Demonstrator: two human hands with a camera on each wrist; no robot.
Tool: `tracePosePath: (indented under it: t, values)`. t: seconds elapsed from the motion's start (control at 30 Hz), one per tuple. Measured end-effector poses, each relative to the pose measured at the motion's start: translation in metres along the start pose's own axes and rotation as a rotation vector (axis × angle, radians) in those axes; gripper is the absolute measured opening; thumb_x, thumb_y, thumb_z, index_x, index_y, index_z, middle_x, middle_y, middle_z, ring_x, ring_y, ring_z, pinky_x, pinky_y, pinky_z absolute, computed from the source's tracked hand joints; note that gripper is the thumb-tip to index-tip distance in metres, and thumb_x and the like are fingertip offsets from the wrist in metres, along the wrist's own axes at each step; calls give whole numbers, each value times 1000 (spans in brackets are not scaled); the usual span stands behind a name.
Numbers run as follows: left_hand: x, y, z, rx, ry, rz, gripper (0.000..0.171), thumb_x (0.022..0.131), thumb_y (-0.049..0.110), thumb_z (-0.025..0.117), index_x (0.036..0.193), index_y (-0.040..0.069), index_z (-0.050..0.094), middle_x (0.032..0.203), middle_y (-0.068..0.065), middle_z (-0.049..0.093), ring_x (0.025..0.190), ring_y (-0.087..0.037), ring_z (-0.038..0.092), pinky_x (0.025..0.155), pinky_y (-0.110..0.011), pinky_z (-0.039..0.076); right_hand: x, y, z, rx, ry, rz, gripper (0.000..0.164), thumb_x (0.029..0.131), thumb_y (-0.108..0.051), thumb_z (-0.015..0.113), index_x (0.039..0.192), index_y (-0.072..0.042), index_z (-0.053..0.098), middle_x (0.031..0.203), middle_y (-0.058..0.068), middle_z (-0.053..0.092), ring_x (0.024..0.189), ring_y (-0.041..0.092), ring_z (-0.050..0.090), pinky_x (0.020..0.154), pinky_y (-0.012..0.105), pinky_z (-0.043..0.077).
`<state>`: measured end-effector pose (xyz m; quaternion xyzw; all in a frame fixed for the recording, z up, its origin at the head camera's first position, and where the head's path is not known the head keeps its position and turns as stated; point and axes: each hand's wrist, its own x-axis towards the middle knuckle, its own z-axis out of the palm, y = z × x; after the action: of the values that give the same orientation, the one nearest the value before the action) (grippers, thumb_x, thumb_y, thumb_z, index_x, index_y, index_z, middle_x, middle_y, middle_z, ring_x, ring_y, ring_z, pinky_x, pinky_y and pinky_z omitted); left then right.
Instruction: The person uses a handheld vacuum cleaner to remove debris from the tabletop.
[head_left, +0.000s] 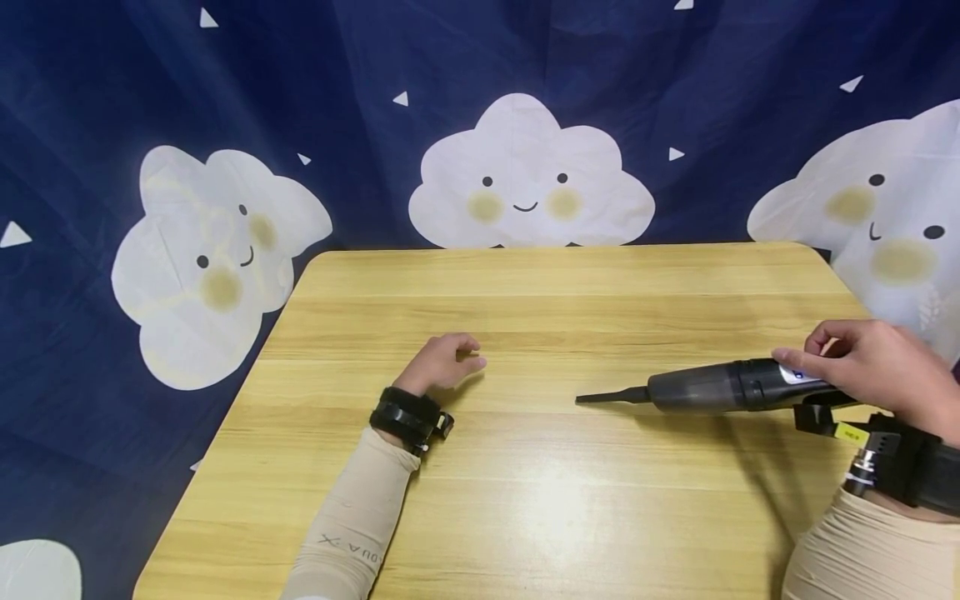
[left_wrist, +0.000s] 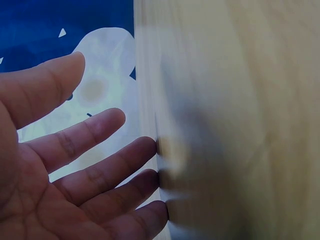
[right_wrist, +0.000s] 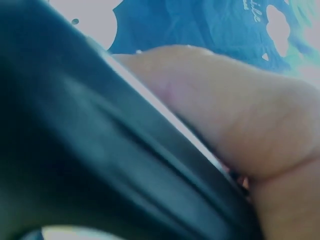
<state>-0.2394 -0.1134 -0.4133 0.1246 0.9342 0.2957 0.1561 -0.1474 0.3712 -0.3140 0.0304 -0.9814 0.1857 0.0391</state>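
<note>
My right hand (head_left: 873,362) grips a black handheld vacuum cleaner (head_left: 701,389) by its rear body, on the right side of the table. The vacuum's thin crevice nozzle points left, low over the wood. In the right wrist view the dark body of the vacuum (right_wrist: 115,135) fills the left and lower part, with the thumb side of the hand lying along it. Left of the nozzle, my left hand (head_left: 444,362) rests with fingertips at the tabletop, holding nothing. The left wrist view shows its fingers (left_wrist: 105,175) relaxed and spread, tips at the wood surface.
The wooden table (head_left: 480,500) has rounded far corners. Behind it hangs a dark blue curtain (head_left: 360,67) with white smiling clouds and small triangles. Black straps with small cameras sit on both wrists, over beige sleeves (head_left: 360,508).
</note>
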Motion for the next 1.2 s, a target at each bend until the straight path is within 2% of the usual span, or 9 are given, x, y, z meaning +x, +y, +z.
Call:
tracePosePath:
  t: [0.13, 0.3, 0.4, 0.53, 0.63, 0.8, 0.93, 1.07, 1.2]
  values:
    - [-1, 1, 0, 0, 0, 3, 42, 94, 36, 59, 126, 10, 56, 131, -13, 56, 117, -29, 52, 99, -47, 45, 4, 0, 2, 53, 79, 31, 35, 86, -43, 67, 80, -9, 64, 58, 5, 61, 49, 12, 47, 44, 31, 34]
    - [-3, 2, 0, 1, -1, 3, 42, 94, 36, 59, 127, 10, 55, 131, -13, 56, 117, -29, 52, 99, -47, 45, 14, -2, 14, 208, 161, 175, 51, 90, -49, 58, 92, 1, 66, 69, 9, 62, 55, 13, 49, 47, 32, 39]
    - [-3, 2, 0, 0, -1, 0, 42, 94, 36, 59, 126, 10, 55, 131, -13, 56, 117, -29, 52, 99, -47, 45, 21, -5, 21, 418, 130, 256, 46, 92, -52, 51, 84, -10, 67, 66, 2, 53, 56, 13, 46, 45, 30, 40]
    - [-3, 1, 0, -2, 0, 2, 42, 94, 36, 59, 126, 9, 55, 132, -13, 56, 118, -29, 52, 100, -47, 45, 30, -11, 28, 879, 5, 279, 37, 94, -49, 50, 77, -18, 63, 62, -3, 51, 52, 12, 45, 44, 25, 41]
    - [-3, 1, 0, -7, -1, 7, 42, 94, 35, 59, 127, 9, 55, 132, -14, 56, 117, -29, 52, 100, -47, 45, 35, -22, 35, 1196, -116, 235, 36, 95, -42, 51, 84, -9, 60, 66, -2, 59, 53, 11, 50, 46, 22, 45]
    - [-4, 1, -2, -8, -2, 8, 42, 94, 36, 58, 127, 9, 55, 132, -14, 56, 117, -29, 52, 100, -47, 45, 43, -45, 48, 1584, -368, 92, 30, 100, -30, 45, 99, 0, 51, 78, 4, 62, 58, 12, 59, 51, 21, 55]
    - [-4, 0, -1, -8, 0, 10, 42, 94, 36, 58, 126, 9, 56, 132, -14, 56, 117, -29, 52, 99, -47, 45, 45, -66, 55, 1771, -483, 67, 26, 103, -23, 38, 105, 1, 46, 81, 9, 62, 61, 16, 63, 54, 24, 58]
    - [-3, 0, -1, 3, -3, 9, 42, 94, 37, 58, 126, 10, 55, 132, -14, 56, 118, -29, 52, 99, -47, 45, 44, -87, 60, 1898, -437, 81, 16, 104, -16, 38, 108, -2, 34, 84, 16, 59, 64, 23, 67, 58, 28, 60]
    - [-4, 1, -1, 8, -3, 9, 42, 94, 37, 59, 127, 11, 55, 132, -14, 56, 118, -29, 51, 100, -47, 45, 43, -107, 70, 1908, -232, 189, 24, 101, -13, 46, 105, -7, 23, 92, 16, 53, 59, 21, 66, 53, 26, 59]
